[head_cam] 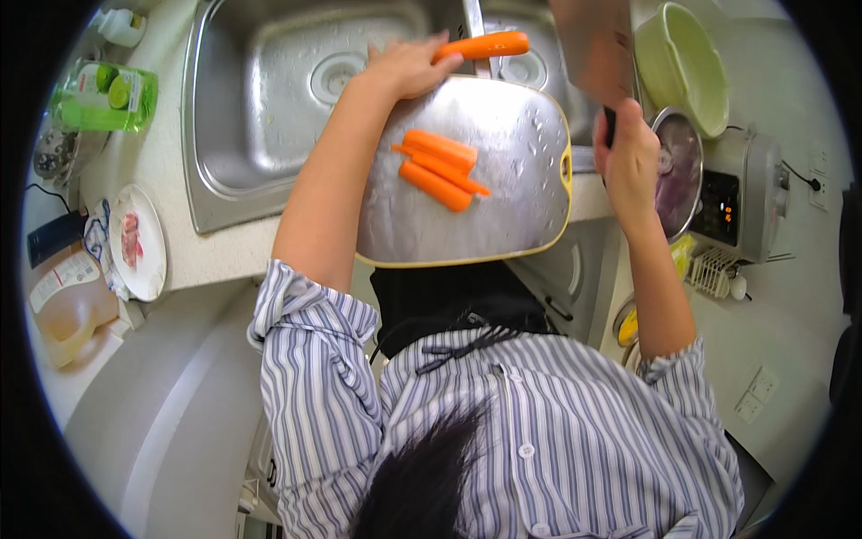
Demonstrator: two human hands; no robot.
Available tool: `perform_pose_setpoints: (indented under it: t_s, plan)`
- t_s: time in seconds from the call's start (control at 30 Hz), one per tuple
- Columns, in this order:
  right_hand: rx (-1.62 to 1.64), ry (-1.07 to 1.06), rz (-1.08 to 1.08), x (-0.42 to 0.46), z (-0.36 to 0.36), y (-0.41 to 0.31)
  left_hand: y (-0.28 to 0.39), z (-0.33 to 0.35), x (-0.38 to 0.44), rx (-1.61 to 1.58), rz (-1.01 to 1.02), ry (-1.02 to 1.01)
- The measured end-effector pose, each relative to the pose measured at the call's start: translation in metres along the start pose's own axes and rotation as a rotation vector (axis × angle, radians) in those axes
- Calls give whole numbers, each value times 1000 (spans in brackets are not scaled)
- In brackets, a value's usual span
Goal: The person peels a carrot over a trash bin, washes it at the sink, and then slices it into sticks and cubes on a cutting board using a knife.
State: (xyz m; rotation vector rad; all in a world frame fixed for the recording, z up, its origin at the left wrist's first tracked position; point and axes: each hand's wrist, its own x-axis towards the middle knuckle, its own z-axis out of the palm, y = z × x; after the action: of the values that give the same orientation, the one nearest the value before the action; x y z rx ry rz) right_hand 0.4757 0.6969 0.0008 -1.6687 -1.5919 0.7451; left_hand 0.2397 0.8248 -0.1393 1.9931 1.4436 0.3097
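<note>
At the far edge of the cutting board, my left hand (408, 66) grips one end of a peeled orange carrot (488, 46), which points right over the sink divider. My right hand (630, 155) holds a cleaver (596, 50) by its black handle. The broad blade is raised to the right of the board and looks blurred. Below my hands, the metal cutting board (518, 195) with a yellow rim lies across the sink's front edge, wet with drops. Several cut lengths of carrot (436, 185) lie together on its left half.
A double steel sink (269, 87) sits behind the board. On the right are a green basin (687, 67), a pot with a glass lid (677, 175) and a lit cooker (747, 202). A plate with raw meat (153, 249), green detergent (111, 94) and an oil jug (71, 303) stand left.
</note>
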Motion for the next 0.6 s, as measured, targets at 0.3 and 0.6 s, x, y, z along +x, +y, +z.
perform_pose_setpoints:
  t_s: [0.3,0.6]
  plan:
    - [93,116,259,-59,-51,54,-44,43,73,-362,346,-43]
    - [124,193,314,-75,-57,65,-18,-30,57,-224,245,216]
